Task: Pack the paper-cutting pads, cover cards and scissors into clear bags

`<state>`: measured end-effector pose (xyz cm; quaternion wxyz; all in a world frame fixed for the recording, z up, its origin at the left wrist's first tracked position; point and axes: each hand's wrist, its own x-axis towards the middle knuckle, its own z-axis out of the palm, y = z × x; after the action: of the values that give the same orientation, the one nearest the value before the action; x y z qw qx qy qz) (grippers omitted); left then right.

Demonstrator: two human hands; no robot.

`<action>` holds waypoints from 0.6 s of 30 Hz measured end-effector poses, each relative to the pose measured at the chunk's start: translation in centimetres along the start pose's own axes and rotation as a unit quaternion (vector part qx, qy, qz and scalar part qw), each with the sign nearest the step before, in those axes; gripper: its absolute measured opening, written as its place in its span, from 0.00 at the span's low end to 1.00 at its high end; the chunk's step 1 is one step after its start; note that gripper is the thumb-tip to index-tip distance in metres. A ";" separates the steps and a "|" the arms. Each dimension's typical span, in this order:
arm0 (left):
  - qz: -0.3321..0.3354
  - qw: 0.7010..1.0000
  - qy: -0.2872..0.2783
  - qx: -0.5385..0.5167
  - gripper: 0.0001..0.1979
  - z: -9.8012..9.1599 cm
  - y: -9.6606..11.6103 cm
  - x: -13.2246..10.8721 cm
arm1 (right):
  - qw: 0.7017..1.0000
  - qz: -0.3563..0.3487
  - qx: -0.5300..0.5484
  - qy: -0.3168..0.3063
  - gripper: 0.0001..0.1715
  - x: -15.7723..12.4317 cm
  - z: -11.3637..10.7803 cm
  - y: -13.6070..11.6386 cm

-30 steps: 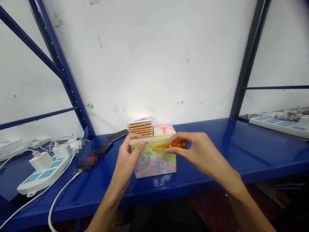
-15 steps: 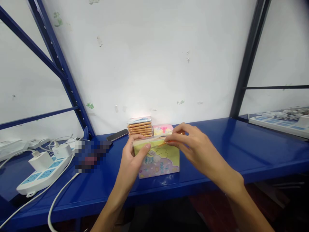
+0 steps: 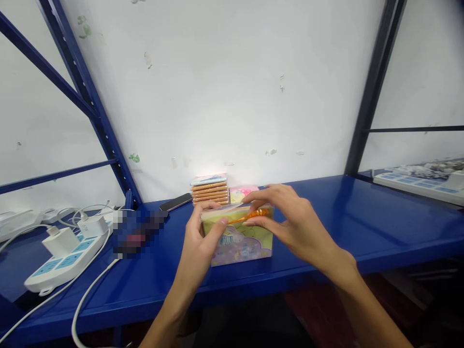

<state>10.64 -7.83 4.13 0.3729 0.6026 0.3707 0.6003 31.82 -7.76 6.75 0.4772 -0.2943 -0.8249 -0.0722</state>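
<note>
A printed packet [image 3: 246,247] in yellow-green and lilac, with a rabbit on its front, stands on edge on the blue table. My left hand [image 3: 203,232] grips its upper left corner, thumb in front and fingers behind. Between the thumb and fingers of my right hand [image 3: 279,212] is a pair of small orange plastic scissors [image 3: 259,212], wide end to the right. Their thin end reaches left to my left thumb, across the packet's upper front. Clear wrap shows along the packet's top edge.
Behind the packet stand a stack of orange-edged packets [image 3: 210,192] and a pink-and-yellow packet [image 3: 237,194]. A black phone [image 3: 176,202] lies to their left. At the left is a white power strip [image 3: 68,266] with chargers and cables. Blue rack posts [image 3: 87,92] rise at the sides.
The orange scissors, mostly hidden before, now show lengthwise in front of the packet. My right hand has turned and shifted slightly. My left hand keeps its hold.
</note>
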 end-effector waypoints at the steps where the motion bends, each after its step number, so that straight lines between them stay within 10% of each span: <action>1: 0.002 1.000 0.000 0.001 0.15 0.0 0.0 0.0 | 1.000 0.000 -0.001 0.008 0.16 0.1 0.0 0.1; 18: 0.009 1.000 -0.002 0.004 0.14 0.1 0.1 -0.1 | 0.999 -0.035 -0.029 -0.029 0.18 0.3 0.8 0.5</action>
<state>10.78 -8.00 4.17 0.3658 0.6084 0.3669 0.6012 31.37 -6.93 6.43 0.4418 -0.2812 -0.8455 -0.1045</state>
